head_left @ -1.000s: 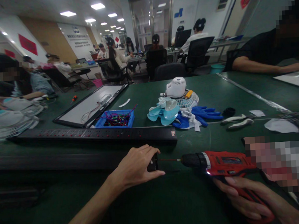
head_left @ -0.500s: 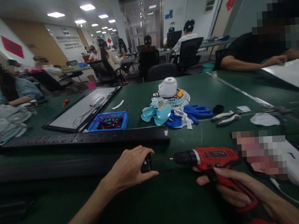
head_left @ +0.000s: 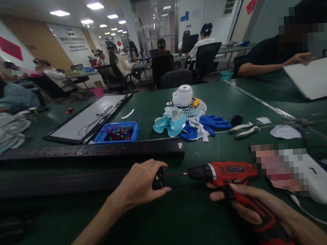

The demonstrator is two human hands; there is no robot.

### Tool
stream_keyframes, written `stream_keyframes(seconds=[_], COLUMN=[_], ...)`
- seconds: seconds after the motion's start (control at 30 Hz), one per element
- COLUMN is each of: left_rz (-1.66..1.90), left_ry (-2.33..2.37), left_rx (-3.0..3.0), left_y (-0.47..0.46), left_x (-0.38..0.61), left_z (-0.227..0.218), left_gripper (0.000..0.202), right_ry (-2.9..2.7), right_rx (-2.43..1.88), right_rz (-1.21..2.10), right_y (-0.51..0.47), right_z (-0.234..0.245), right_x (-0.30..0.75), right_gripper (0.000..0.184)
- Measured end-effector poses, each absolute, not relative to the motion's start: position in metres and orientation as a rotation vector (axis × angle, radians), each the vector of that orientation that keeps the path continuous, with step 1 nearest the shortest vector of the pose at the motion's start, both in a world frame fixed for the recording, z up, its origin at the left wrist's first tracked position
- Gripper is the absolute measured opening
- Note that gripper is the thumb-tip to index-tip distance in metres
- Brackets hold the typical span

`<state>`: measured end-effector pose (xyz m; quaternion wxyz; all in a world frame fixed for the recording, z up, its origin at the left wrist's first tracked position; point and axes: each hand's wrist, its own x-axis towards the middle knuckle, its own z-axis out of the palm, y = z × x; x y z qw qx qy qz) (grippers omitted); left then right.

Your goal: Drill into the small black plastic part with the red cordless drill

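Note:
My left hand (head_left: pixel 142 184) is wrapped over the right end of a long black bar (head_left: pixel 73 183), thumb below and fingers on top. This bar lies flat on the green table, nearest to me. In my right hand (head_left: pixel 257 201) is a red and black cordless drill (head_left: pixel 233 171), held by its handle with a finger near the trigger. Its long thin bit (head_left: pixel 174 174) points left and reaches the bar's end face, between my left thumb and fingers. Whether a screw sits at the tip is too small to tell. Behind lies a black power strip (head_left: pixel 98 151) with red switches.
Beyond the strip are a blue tray (head_left: pixel 135 133) of wires, a framed panel (head_left: pixel 80 118), light-blue fan blades (head_left: pixel 170 122), a white fan body (head_left: pixel 182 96), blue gloves (head_left: pixel 214 121) and pliers (head_left: pixel 247 130). A white device (head_left: pixel 319 176) lies right. A co-worker's hand (head_left: pixel 300 58) holds a white sheet.
The whole view has shifted slightly, with things a little further left. Both hands keep their holds, and the drill bit stays at the bar's end. The co-worker's white sheet is tilted up more.

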<state>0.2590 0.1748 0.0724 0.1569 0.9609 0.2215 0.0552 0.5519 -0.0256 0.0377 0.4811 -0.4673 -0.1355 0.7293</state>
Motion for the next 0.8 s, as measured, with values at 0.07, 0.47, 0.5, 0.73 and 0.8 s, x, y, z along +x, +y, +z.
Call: stream_keyframes(seconds=[0.07,0.47,0.5,0.73,0.8], left_rz=[0.161,0.152,0.149,0.158,0.16], left_ry=[0.63,0.627,0.627,0.628,0.624], left_rx=[2.747,2.738,2.733,2.725,2.727], left_y=[0.175,0.175,0.175,0.176,0.176], left_x=[0.259,0.258,0.259,0.259,0.259], left_z=[0.071,0.073,0.074,0.075,0.075], left_gripper=[0.054,0.054,0.054,0.058,0.058], right_ry=[-0.298,-0.319,-0.317,-0.249,-0.247], right_rx=[-1.16,-1.154,-1.152,-1.156,-1.161], right_rz=[1.768,1.786,1.797,1.841,1.841], right_y=[-0.024,-0.023,-0.024,-0.024,-0.024], right_z=[0.045,0.05,0.047,0.03,0.027], right_x=[0.549,0.547,0.548,0.557,0.558], right_gripper=[0.031,0.034,0.033,0.04,0.041])
